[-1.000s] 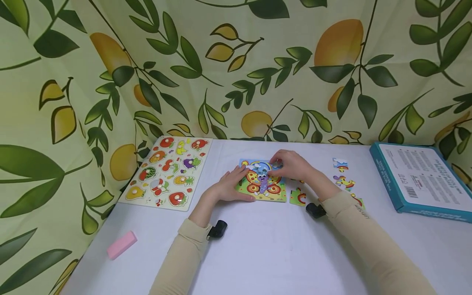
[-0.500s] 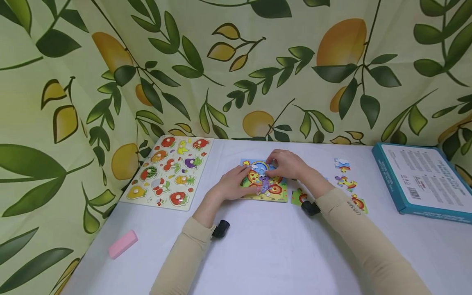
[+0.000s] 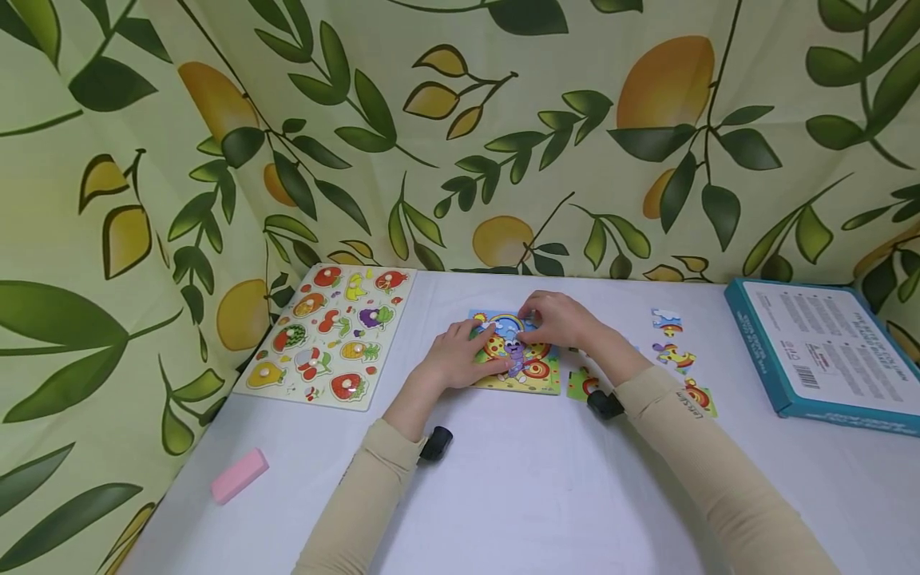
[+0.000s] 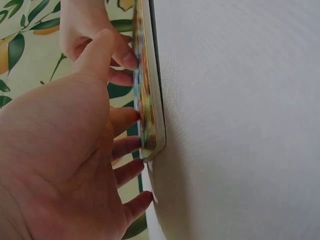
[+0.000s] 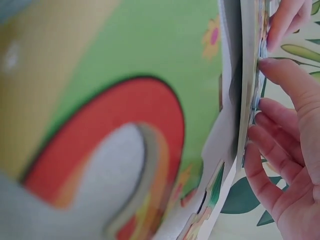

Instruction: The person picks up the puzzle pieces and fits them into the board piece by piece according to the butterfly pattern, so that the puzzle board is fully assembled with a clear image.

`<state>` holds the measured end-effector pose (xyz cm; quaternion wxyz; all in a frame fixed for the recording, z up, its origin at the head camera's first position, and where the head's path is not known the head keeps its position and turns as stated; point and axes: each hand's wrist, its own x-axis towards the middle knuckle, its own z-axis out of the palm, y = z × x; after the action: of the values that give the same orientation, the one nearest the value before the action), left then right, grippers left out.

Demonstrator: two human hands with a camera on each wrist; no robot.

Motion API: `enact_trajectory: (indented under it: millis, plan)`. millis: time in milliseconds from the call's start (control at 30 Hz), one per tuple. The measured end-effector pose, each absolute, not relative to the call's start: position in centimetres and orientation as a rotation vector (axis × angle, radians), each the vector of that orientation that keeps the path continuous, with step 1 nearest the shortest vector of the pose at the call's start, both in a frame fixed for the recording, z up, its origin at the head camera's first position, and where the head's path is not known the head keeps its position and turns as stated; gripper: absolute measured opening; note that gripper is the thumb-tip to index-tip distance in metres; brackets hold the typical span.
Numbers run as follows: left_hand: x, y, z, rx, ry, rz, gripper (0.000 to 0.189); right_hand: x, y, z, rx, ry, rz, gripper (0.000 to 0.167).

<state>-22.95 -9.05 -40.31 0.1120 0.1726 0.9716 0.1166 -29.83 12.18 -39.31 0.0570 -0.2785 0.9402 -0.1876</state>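
Note:
A colourful butterfly jigsaw puzzle (image 3: 528, 386) lies flat in its frame on the white table, in the middle of the head view. My left hand (image 3: 449, 359) rests on its left side with spread fingers, the thumb reaching across the picture. From the right, my right hand (image 3: 564, 321) touches the upper part, thumb and fingertips pressing on the rainbow area. In the right wrist view the right hand's fingers (image 5: 272, 145) meet the puzzle's face, loosely bent and apart from the thumb. Part of the picture is hidden under both hands.
Loose jigsaw pieces lie right of the puzzle: a green one (image 3: 579, 384) close by and a column with a rainbow piece (image 3: 668, 321). A fruit peg board (image 3: 327, 335) stands left, a pink block (image 3: 239, 476) front left, a teal-edged box (image 3: 826, 343) right.
My right hand has shifted slightly left, and the piece it held now lies in the upper part of the puzzle. My left hand has slid inward, its thumb now over the picture.

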Motion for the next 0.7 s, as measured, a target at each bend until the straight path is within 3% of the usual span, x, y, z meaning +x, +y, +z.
enact_trajectory:
  millis: [700]
  plan:
    - [-22.98, -9.06, -40.24, 0.518, 2.845, 0.356, 0.078, -29.58, 12.52, -39.58, -0.976, 2.848, -0.612, 0.036]
